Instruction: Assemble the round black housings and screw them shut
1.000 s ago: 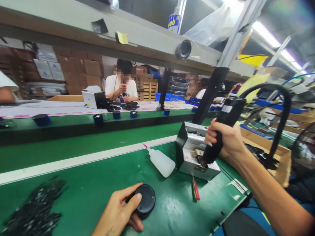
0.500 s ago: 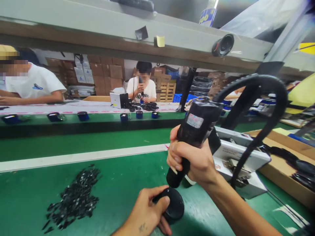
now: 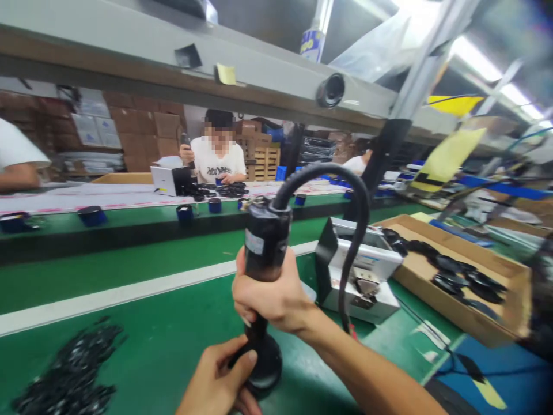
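The right hand [image 3: 272, 294] is wrapped closely round the barrel of a black handheld tool [image 3: 268, 242], while the left hand [image 3: 224, 374] has thumb and fingers closed on the side of a round black part [image 3: 266, 372] low over the near tabletop. The tool is thick and cylindrical, with a pale label near its top, and stands almost upright; its narrow lower end comes down over the round part, which is smooth and dark. Whether the tip touches it cannot be told. A heavy black cable [image 3: 360, 225] arches from the tool's head. The green tabletop [image 3: 164, 351] is glossy and carries a white strip [image 3: 121, 302] along its length. Beyond, a co-worker [image 3: 220, 155] in a white shirt sits at a far bench, with dark blue round pieces [image 3: 185, 213] along its edge and stacked cardboard boxes behind; a grey beam [image 3: 268, 69] crosses overhead. A heap of small black pieces [image 3: 73, 363] lies to the left on the green surface. To the right stand a silver-white box [image 3: 375, 308] with a metal fitting and, beside it, a cardboard tray [image 3: 518, 288] of black parts. The cable passes in front of the box, and the right hand covers most of a pale object behind it.
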The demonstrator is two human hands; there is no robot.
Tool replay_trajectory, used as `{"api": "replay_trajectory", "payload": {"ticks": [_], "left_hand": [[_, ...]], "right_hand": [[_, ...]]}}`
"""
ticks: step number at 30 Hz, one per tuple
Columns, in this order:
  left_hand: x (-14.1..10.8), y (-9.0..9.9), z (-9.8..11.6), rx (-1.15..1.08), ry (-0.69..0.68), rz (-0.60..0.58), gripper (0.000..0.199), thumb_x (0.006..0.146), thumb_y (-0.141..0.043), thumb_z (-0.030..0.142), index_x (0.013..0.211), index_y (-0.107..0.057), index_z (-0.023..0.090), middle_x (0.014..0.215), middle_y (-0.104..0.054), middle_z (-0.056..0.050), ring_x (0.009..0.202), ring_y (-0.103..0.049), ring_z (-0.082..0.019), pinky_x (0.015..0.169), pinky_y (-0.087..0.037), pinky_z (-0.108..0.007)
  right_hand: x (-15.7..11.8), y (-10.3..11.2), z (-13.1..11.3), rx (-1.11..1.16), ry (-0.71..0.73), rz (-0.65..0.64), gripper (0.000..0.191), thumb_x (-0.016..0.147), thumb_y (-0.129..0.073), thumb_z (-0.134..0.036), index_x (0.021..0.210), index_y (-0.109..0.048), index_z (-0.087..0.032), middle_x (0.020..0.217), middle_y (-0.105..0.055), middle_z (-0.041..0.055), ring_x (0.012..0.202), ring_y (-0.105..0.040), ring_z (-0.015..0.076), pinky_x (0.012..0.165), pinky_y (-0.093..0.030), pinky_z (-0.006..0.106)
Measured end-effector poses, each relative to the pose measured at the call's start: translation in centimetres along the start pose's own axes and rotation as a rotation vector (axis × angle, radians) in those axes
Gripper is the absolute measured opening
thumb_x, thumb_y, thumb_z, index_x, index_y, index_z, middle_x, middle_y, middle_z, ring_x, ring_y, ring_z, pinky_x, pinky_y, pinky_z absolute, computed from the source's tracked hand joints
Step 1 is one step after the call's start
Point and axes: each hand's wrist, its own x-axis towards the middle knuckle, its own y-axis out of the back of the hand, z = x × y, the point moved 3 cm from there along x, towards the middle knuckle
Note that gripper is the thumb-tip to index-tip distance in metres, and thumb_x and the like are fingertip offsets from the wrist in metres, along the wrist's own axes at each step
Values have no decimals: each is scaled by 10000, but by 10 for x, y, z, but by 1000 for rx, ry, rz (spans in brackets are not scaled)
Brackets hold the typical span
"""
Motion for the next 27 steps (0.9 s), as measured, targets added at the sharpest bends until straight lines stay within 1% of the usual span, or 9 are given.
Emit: {"api": "replay_trajectory", "payload": {"ticks": [3, 7, 9, 11, 13, 15, 20, 24, 27], "left_hand": [[0, -2, 4, -9, 14, 22, 1060, 583, -789, 730, 1295, -513, -6, 629, -719, -112, 498, -694, -247, 484, -553, -264], [0, -4, 5, -20, 4, 15, 1024, 573, -805, 719, 1276, -553, 17, 695, -732, -117, 499, -698, -254, 474, -558, -268], [0, -3, 5, -23, 5, 27, 1019, 562, -810, 719, 1265, -564, 23, 736, -737, -125, 491, -695, -252, 466, -560, -269], [0, -3, 5, -27, 4, 43, 1020, 556, -816, 715, 1261, -564, 23, 789, -741, -141, 488, -694, -249, 469, -567, -275], [-1, -4, 5, -30, -6, 40, 1016, 561, -813, 715, 1261, -562, 23, 820, -741, -151, 498, -697, -250, 478, -573, -279], [-2, -5, 6, -35, -15, 20, 1006, 575, -801, 720, 1261, -562, 24, 818, -739, -149, 507, -700, -249, 479, -573, -274], [-2, -5, 6, -25, -28, -40, 992, 640, -768, 705, 1300, -526, 6, 734, -727, -134, 525, -707, -239, 474, -552, -236], [-2, -3, 5, -38, -21, -34, 993, 634, -773, 704, 1297, -528, 7, 779, -733, -144, 519, -703, -229, 481, -560, -242], [0, -3, 4, -50, -10, -26, 992, 595, -792, 714, 1269, -558, 23, 856, -737, -164, 511, -701, -235, 474, -568, -260]], "right_hand": [[-21, 33, -39, -47, 142, 159, 209, 643, -676, -219, 670, -469, -212, 438, -423, -75, 330, -364, 95, 325, -311, 214], [-56, 118, -101, -204, 424, 545, 222, 581, -698, -123, 636, -500, -207, 430, -444, -74, 338, -396, 93, 349, -373, 205], [-60, 157, -109, -252, 427, 653, 243, 575, -713, -119, 645, -494, -199, 433, -445, -71, 333, -393, 93, 337, -370, 201], [-56, 178, -104, -268, 370, 686, 232, 600, -718, -139, 713, -521, -189, 447, -441, -79, 345, -398, 93, 343, -380, 200], [-52, 181, -95, -268, 296, 674, 226, 633, -716, -159, 775, -540, -173, 460, -430, -90, 355, -394, 83, 355, -380, 189], [-52, 169, -88, -258, 207, 641, 222, 650, -730, -178, 790, -558, -163, 469, -432, -82, 361, -394, 80, 361, -377, 190], [-61, 138, -88, -239, 136, 606, 248, 557, -803, -160, 636, -568, -168, 435, -431, -19, 333, -400, 114, 339, -338, 252], [-57, 151, -99, -265, 279, 707, 264, 571, -779, -117, 671, -542, -179, 442, -448, -46, 360, -414, 103, 361, -355, 225], [-51, 165, -102, -264, 256, 722, 217, 674, -736, -139, 755, -538, -177, 459, -443, -83, 376, -408, 89, 380, -377, 196]]}}
